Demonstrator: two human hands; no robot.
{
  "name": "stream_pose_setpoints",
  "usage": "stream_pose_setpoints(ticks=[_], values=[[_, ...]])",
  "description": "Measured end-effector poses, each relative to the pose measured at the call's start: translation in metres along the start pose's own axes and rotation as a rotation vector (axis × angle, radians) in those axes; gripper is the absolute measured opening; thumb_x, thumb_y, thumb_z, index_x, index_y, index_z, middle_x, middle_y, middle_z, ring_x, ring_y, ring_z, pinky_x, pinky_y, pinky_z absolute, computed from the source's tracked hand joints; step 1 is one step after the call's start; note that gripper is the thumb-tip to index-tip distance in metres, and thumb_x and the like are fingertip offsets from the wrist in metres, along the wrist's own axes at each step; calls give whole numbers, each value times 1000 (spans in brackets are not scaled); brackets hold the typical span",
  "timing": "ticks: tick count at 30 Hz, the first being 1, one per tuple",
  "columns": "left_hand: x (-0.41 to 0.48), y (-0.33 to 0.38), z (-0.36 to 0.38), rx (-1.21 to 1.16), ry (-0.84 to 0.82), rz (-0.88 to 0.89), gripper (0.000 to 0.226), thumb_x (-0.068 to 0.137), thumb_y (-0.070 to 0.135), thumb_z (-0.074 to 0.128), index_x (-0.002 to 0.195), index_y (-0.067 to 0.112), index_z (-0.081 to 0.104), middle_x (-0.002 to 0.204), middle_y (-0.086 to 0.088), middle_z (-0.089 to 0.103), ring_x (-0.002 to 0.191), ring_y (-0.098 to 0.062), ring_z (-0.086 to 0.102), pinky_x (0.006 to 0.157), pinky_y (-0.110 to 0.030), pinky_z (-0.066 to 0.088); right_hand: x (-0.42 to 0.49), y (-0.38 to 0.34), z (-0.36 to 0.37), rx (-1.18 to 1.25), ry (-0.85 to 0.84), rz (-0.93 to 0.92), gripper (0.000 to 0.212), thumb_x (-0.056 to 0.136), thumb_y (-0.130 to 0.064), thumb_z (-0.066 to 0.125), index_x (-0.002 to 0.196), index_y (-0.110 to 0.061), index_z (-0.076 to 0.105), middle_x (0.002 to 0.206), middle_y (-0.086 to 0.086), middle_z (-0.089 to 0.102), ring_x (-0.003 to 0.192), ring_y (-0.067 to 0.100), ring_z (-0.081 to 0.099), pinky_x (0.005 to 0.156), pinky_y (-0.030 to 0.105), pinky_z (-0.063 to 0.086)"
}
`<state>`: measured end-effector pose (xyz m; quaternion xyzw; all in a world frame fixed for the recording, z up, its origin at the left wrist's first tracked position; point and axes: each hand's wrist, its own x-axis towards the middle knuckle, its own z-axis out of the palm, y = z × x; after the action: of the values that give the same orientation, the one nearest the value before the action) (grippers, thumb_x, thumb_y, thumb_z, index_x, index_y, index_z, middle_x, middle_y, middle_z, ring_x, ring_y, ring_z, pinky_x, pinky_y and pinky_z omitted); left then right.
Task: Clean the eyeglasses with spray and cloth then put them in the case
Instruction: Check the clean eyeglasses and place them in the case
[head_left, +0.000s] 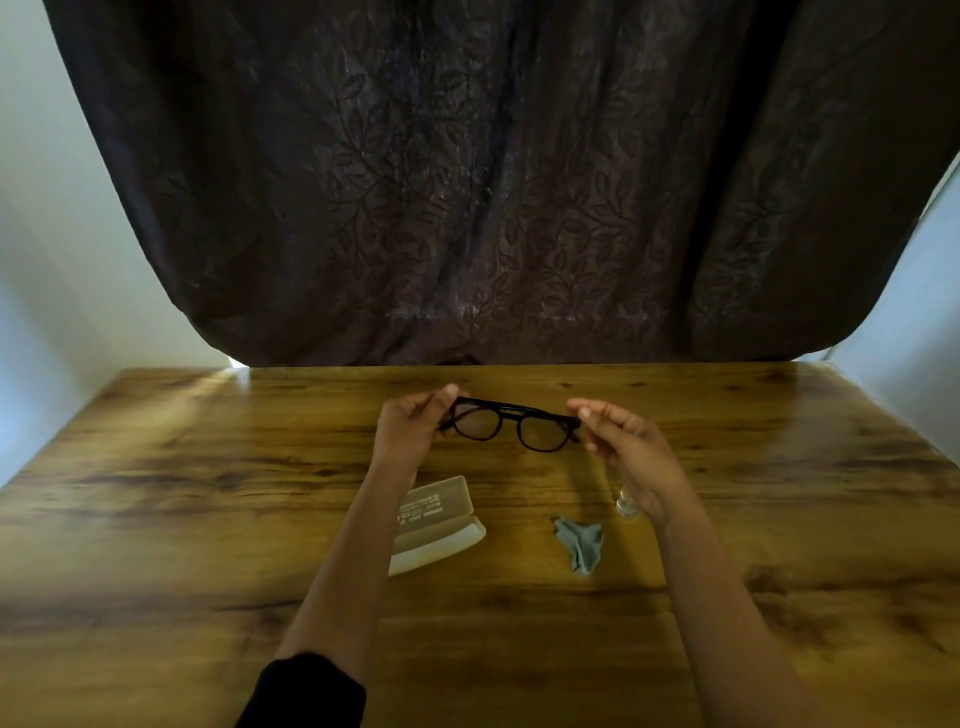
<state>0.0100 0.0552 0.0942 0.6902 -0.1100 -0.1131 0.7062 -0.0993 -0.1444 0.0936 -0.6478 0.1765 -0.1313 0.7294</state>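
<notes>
Dark-framed eyeglasses (511, 425) hang above the middle of the wooden table (182, 519), lenses facing me. My left hand (410, 423) pinches the frame's left end and my right hand (623, 441) pinches its right end. Below my left forearm lies a beige glasses case (441, 525), open with its lid tipped back. A crumpled grey-green cloth (582, 543) rests on the table to the right of the case. A small clear spray bottle (626, 503) stands just beyond the cloth, partly hidden behind my right wrist.
A dark leaf-patterned curtain (493, 182) hangs behind the table's far edge. Pale walls flank it on both sides. The table stretches wide to the left and right of the objects.
</notes>
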Motion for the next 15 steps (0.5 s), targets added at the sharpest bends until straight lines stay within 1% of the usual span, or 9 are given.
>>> stream_pose_setpoints(ticks=[2, 3, 5, 7, 9, 13, 15], values=[[1, 1, -1, -53, 34, -64, 19, 89, 26, 56, 87, 13, 69, 82, -4, 70, 76, -11, 64, 70, -22, 53, -1, 1, 1, 88, -62, 22, 23, 89, -15, 53, 108, -17, 66, 107, 0, 67, 97, 12, 61, 80, 21, 52], [1, 1, 0, -82, 55, -95, 20, 89, 27, 57, 85, 11, 69, 80, -4, 70, 73, -10, 64, 69, -21, 54, -1, 2, 3, 147, -92, 37, 25, 88, -16, 52, 110, -17, 64, 107, 2, 68, 98, 15, 63, 81, 23, 54], [2, 1, 1, -124, 101, -155, 21, 87, 27, 60, 79, 9, 67, 75, -4, 68, 69, -10, 64, 62, -19, 54, -2, 2, 6, 216, -124, 43, 25, 88, -15, 51, 110, -17, 63, 103, 3, 71, 91, 17, 68, 77, 25, 57], [2, 0, 3, -136, 133, -204, 22, 86, 28, 61, 77, 8, 65, 75, -4, 66, 68, -12, 63, 61, -19, 54, -2, 2, 11, 232, -120, 24, 24, 89, -14, 51, 109, -18, 63, 99, 4, 72, 83, 17, 70, 71, 24, 57], [1, -2, 5, -137, 141, -240, 22, 85, 28, 63, 77, 7, 65, 75, -6, 66, 68, -14, 62, 65, -22, 55, 0, 3, 15, 232, -97, -9, 23, 90, -14, 51, 110, -18, 63, 99, 5, 72, 82, 16, 69, 68, 22, 56], [0, -4, 5, -156, 136, -280, 22, 83, 27, 65, 77, 6, 65, 75, -7, 64, 68, -14, 62, 54, -18, 55, 4, 7, 18, 222, -52, -51, 21, 92, -7, 48, 106, -14, 63, 94, 3, 71, 80, 8, 68, 67, 18, 55], [1, -6, 3, -141, 142, -289, 22, 82, 28, 66, 78, 6, 65, 74, -7, 64, 67, -14, 62, 56, -20, 55, 5, 10, 17, 216, -35, -63, 22, 92, -3, 47, 105, -10, 62, 95, 6, 69, 80, 9, 68, 69, 18, 56]])
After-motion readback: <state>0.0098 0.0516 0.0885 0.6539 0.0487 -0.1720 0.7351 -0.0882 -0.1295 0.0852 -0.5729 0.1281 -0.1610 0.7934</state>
